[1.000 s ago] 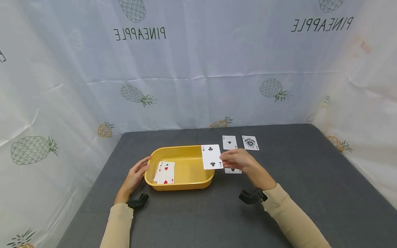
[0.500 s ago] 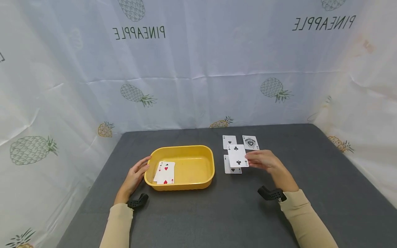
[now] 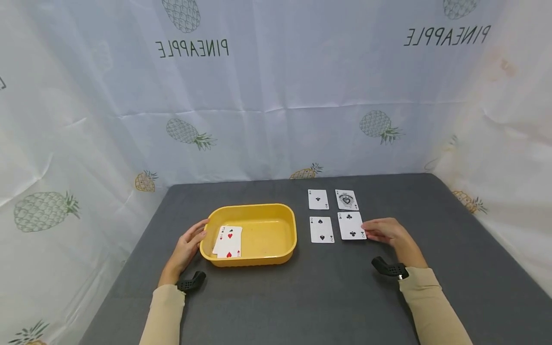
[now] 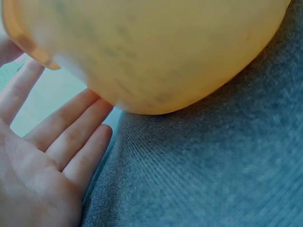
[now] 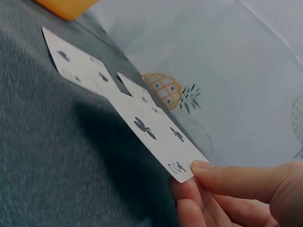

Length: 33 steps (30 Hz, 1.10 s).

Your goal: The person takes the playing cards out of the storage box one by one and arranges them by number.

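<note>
My right hand [image 3: 385,230] pinches a two of clubs playing card [image 3: 351,226] by its right edge, between thumb and fingers. In the right wrist view this card [image 5: 151,132] hovers just above the table, its shadow below. A two of spades [image 3: 321,230] lies to its left. Behind them lie an ace of clubs [image 3: 318,199] and an ace with a large ornate emblem [image 3: 347,200]. At the left, my left hand [image 3: 186,247] touches the end of a yellow tray [image 3: 271,235]. Its fingers [image 4: 71,127] are extended against the tray wall in the left wrist view.
Inside the tray, a two of hearts [image 3: 229,242] overlaps another card at the left end. The dark grey table [image 3: 276,302] meets a pale pineapple-print curtain [image 3: 267,139] at the back and sides.
My right hand has carried the two of clubs from over the tray to the right and lowered it beside the two of spades. My left hand has stayed at the tray.
</note>
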Each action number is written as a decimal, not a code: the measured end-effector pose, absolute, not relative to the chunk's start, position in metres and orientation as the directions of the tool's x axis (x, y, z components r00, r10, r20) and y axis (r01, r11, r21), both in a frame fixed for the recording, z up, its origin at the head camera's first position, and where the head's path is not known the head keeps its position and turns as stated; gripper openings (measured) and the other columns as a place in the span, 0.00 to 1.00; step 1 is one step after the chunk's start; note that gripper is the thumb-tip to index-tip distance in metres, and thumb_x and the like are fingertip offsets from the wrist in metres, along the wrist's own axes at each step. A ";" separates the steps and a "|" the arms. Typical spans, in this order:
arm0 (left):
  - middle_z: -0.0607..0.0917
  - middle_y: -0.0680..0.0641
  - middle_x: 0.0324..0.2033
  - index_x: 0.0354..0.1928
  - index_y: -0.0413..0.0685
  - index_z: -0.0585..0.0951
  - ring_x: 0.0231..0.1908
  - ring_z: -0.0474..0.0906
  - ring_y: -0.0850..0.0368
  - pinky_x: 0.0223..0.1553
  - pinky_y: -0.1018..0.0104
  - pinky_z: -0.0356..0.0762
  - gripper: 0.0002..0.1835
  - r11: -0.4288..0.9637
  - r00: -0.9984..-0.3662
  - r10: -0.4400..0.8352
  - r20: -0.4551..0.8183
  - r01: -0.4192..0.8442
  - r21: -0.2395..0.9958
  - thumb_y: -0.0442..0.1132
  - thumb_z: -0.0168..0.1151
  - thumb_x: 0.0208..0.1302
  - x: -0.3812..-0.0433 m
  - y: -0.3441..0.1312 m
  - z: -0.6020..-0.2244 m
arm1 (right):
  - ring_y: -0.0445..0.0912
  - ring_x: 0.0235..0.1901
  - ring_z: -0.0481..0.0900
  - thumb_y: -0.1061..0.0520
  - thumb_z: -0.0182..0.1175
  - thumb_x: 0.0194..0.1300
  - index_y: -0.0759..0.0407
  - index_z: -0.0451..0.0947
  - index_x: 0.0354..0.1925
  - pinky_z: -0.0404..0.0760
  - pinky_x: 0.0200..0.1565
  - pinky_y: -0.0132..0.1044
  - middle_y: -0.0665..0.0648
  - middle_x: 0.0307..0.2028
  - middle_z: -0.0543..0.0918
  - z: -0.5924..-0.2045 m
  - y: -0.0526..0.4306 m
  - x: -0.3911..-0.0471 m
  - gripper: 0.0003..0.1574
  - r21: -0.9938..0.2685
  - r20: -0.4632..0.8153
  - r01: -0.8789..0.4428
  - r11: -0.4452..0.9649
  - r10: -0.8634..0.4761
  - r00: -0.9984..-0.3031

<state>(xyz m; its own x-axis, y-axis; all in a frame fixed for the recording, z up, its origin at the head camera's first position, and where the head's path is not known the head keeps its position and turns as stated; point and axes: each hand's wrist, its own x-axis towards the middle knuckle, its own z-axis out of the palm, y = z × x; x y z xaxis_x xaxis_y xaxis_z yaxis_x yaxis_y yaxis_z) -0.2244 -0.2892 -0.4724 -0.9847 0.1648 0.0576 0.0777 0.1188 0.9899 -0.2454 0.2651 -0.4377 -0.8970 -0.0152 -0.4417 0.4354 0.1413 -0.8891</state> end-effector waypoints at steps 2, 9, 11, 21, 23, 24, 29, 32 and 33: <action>0.75 0.74 0.50 0.70 0.33 0.58 0.50 0.73 0.83 0.49 0.84 0.74 0.30 0.122 -0.986 0.158 0.051 0.071 0.990 0.42 0.49 0.74 -0.224 -0.289 -0.474 | 0.32 0.21 0.81 0.63 0.65 0.59 0.46 0.82 0.21 0.82 0.29 0.24 0.42 0.19 0.83 -0.442 0.268 -0.245 0.14 -0.885 -0.449 0.443 0.145 -0.004 -0.894; 0.74 0.74 0.51 0.71 0.35 0.58 0.51 0.73 0.82 0.50 0.84 0.73 0.31 0.127 -0.984 0.168 0.050 0.072 0.989 0.44 0.49 0.74 -0.226 -0.288 -0.476 | 0.32 0.20 0.80 0.64 0.64 0.59 0.49 0.82 0.22 0.82 0.29 0.25 0.43 0.18 0.82 -0.448 0.272 -0.248 0.13 -0.883 -0.437 0.432 0.186 0.014 -0.899; 0.75 0.73 0.50 0.71 0.35 0.59 0.51 0.74 0.81 0.50 0.84 0.74 0.30 0.119 -0.985 0.161 0.058 0.078 0.990 0.43 0.50 0.74 -0.227 -0.288 -0.475 | 0.32 0.20 0.80 0.63 0.65 0.59 0.54 0.83 0.26 0.82 0.29 0.25 0.42 0.18 0.82 -0.447 0.271 -0.249 0.07 -0.887 -0.418 0.413 0.209 0.020 -0.908; 0.75 0.73 0.51 0.71 0.34 0.58 0.51 0.74 0.81 0.50 0.83 0.74 0.29 0.103 -0.982 0.178 0.067 0.087 0.991 0.42 0.49 0.74 -0.230 -0.289 -0.475 | 0.32 0.17 0.79 0.66 0.63 0.59 0.70 0.78 0.39 0.80 0.25 0.25 0.43 0.15 0.80 -0.441 0.266 -0.249 0.09 -0.876 -0.404 0.403 0.267 0.054 -0.913; 0.75 0.73 0.51 0.71 0.35 0.59 0.51 0.73 0.81 0.50 0.84 0.74 0.29 0.104 -0.982 0.174 0.069 0.088 0.991 0.42 0.49 0.74 -0.229 -0.289 -0.474 | 0.33 0.17 0.79 0.66 0.64 0.59 0.68 0.79 0.35 0.80 0.25 0.25 0.44 0.14 0.80 -0.440 0.265 -0.249 0.06 -0.872 -0.406 0.408 0.269 0.064 -0.911; 0.75 0.73 0.51 0.71 0.35 0.59 0.51 0.74 0.81 0.50 0.84 0.74 0.29 0.103 -0.983 0.170 0.068 0.086 0.991 0.42 0.49 0.74 -0.228 -0.289 -0.474 | 0.33 0.17 0.78 0.66 0.64 0.59 0.67 0.79 0.33 0.80 0.24 0.25 0.44 0.14 0.80 -0.440 0.265 -0.249 0.04 -0.870 -0.406 0.408 0.275 0.070 -0.911; 0.75 0.72 0.51 0.71 0.35 0.59 0.51 0.74 0.80 0.49 0.83 0.74 0.29 0.100 -0.983 0.169 0.067 0.085 0.991 0.41 0.49 0.74 -0.227 -0.288 -0.472 | 0.33 0.16 0.78 0.65 0.65 0.58 0.67 0.80 0.32 0.79 0.24 0.26 0.44 0.14 0.79 -0.440 0.265 -0.249 0.04 -0.852 -0.401 0.418 0.315 0.119 -0.908; 0.74 0.72 0.51 0.71 0.34 0.57 0.51 0.73 0.80 0.49 0.83 0.75 0.29 0.099 -0.983 0.174 0.060 0.078 0.992 0.41 0.48 0.74 -0.226 -0.287 -0.471 | 0.34 0.16 0.78 0.65 0.65 0.57 0.68 0.79 0.33 0.79 0.24 0.26 0.44 0.13 0.79 -0.440 0.266 -0.248 0.06 -0.836 -0.408 0.430 0.340 0.140 -0.902; 0.74 0.72 0.51 0.71 0.33 0.57 0.51 0.73 0.81 0.49 0.83 0.74 0.30 0.101 -0.982 0.178 0.055 0.074 0.992 0.41 0.48 0.74 -0.226 -0.287 -0.471 | 0.33 0.16 0.78 0.64 0.66 0.57 0.67 0.79 0.33 0.79 0.23 0.26 0.44 0.13 0.79 -0.440 0.266 -0.248 0.06 -0.834 -0.411 0.434 0.340 0.142 -0.900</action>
<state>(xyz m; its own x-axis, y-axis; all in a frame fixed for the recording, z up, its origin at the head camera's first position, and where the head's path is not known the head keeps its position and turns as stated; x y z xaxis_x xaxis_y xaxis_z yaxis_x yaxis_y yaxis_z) -0.2260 -0.2870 -0.4710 -0.9824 0.1783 0.0553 0.0741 0.1005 0.9922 -0.2478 0.2661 -0.4405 -0.9004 0.1423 -0.4110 0.4344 0.3405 -0.8339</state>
